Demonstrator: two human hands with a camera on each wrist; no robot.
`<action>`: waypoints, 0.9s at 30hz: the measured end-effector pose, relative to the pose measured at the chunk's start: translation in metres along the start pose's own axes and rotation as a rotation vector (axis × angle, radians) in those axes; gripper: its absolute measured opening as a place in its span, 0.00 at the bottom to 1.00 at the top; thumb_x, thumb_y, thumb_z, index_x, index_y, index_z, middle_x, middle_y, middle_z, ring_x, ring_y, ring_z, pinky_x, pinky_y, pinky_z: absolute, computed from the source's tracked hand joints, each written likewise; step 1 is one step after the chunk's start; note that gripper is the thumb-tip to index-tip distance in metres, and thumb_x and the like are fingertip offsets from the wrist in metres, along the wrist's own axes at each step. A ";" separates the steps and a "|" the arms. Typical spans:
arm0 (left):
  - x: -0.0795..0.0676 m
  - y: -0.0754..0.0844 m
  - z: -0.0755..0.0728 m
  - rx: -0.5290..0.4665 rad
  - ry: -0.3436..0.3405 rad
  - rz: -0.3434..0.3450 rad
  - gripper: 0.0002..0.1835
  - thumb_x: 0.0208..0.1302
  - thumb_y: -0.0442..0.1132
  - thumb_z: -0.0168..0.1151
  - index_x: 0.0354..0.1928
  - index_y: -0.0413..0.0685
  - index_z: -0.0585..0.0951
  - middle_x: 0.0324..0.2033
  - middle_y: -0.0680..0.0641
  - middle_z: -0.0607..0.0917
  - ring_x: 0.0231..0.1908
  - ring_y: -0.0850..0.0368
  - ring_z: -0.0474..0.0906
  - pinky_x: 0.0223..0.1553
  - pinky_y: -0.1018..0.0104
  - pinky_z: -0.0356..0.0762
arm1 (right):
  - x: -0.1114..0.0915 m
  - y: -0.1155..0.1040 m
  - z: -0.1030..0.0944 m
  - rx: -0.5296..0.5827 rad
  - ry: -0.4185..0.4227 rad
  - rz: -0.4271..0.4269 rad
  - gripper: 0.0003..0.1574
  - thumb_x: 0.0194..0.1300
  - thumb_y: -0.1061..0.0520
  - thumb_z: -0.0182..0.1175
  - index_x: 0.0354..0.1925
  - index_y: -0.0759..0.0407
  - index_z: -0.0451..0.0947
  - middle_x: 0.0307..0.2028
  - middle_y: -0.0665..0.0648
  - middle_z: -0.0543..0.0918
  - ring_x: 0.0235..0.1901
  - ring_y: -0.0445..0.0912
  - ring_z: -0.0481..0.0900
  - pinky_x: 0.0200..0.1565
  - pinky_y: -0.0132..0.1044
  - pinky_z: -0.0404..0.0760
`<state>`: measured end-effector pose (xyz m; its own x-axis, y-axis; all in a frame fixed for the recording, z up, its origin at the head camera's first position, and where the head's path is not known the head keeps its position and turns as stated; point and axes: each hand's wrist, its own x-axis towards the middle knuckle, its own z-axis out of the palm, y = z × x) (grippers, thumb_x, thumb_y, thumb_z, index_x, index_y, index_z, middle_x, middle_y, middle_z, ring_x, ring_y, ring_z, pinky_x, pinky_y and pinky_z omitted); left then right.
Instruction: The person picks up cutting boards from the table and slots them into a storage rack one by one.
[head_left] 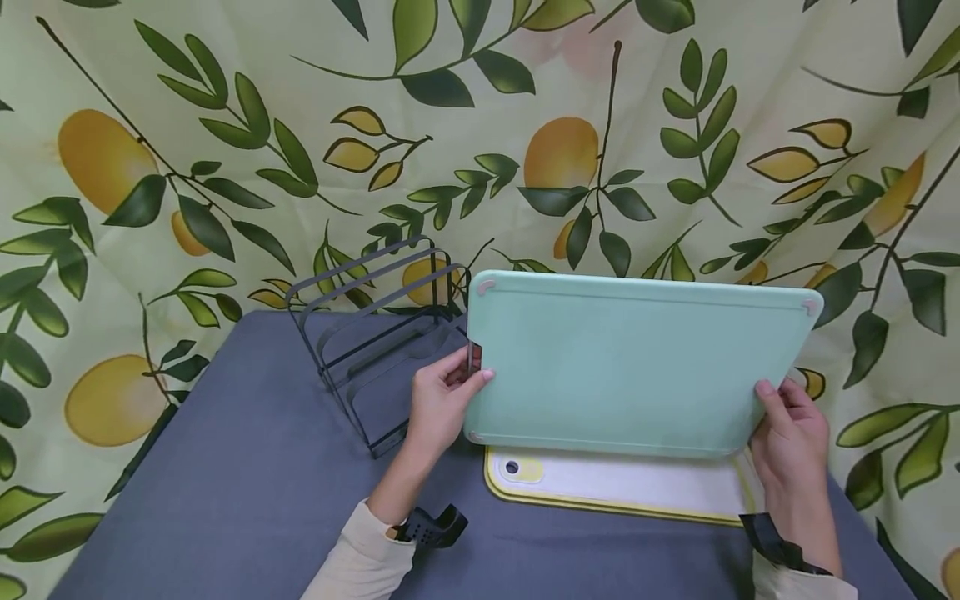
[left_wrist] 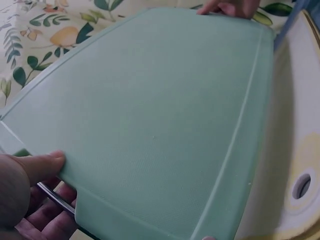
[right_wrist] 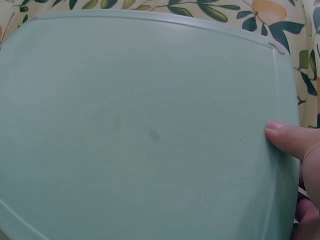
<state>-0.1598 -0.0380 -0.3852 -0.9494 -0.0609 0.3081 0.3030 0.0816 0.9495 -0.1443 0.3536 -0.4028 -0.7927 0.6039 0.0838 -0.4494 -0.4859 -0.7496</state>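
A mint-green cutting board [head_left: 637,367] with small pink corner pads is held up, tilted, its broad face toward me. My left hand [head_left: 442,396] grips its left short edge at the handle cutout, thumb [left_wrist: 47,165] on the face and fingers behind. On the opposite short edge my right hand [head_left: 795,433] holds on, its thumb [right_wrist: 285,135] flat on the face and the other fingers mostly hidden behind. Below the green board lies a white cutting board [head_left: 622,483] with a yellow rim and a round hole, partly covered in the head view.
Left of the boards, a dark wire rack [head_left: 345,375] with several upright loops stands on the blue-grey tabletop [head_left: 225,467], close to my left hand. A curtain [head_left: 480,125] printed with leaves and orange fruit hangs behind the table.
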 end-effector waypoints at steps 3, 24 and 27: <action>-0.004 -0.001 -0.008 0.018 0.002 0.002 0.20 0.55 0.36 0.71 0.52 0.46 0.83 0.39 0.45 0.88 0.39 0.58 0.86 0.38 0.70 0.82 | -0.005 -0.001 0.003 -0.062 -0.021 -0.009 0.10 0.60 0.74 0.59 0.41 0.72 0.81 0.28 0.57 0.82 0.33 0.45 0.78 0.38 0.29 0.79; -0.016 0.025 -0.045 0.110 0.017 -0.029 0.19 0.53 0.42 0.73 0.49 0.51 0.85 0.32 0.45 0.88 0.30 0.62 0.84 0.32 0.72 0.81 | -0.011 -0.016 0.017 -0.316 -0.389 -0.033 0.13 0.65 0.71 0.55 0.45 0.65 0.82 0.34 0.51 0.84 0.35 0.39 0.81 0.36 0.26 0.81; -0.019 0.030 -0.054 0.094 0.013 -0.052 0.18 0.53 0.42 0.72 0.48 0.50 0.85 0.34 0.43 0.88 0.32 0.62 0.85 0.34 0.72 0.82 | -0.013 -0.017 0.022 -0.347 -0.429 -0.013 0.13 0.65 0.70 0.56 0.44 0.63 0.83 0.34 0.51 0.84 0.33 0.39 0.81 0.34 0.26 0.81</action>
<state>-0.1285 -0.0878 -0.3596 -0.9624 -0.0799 0.2596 0.2433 0.1710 0.9548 -0.1351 0.3404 -0.3768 -0.9174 0.2612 0.3003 -0.3558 -0.1998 -0.9130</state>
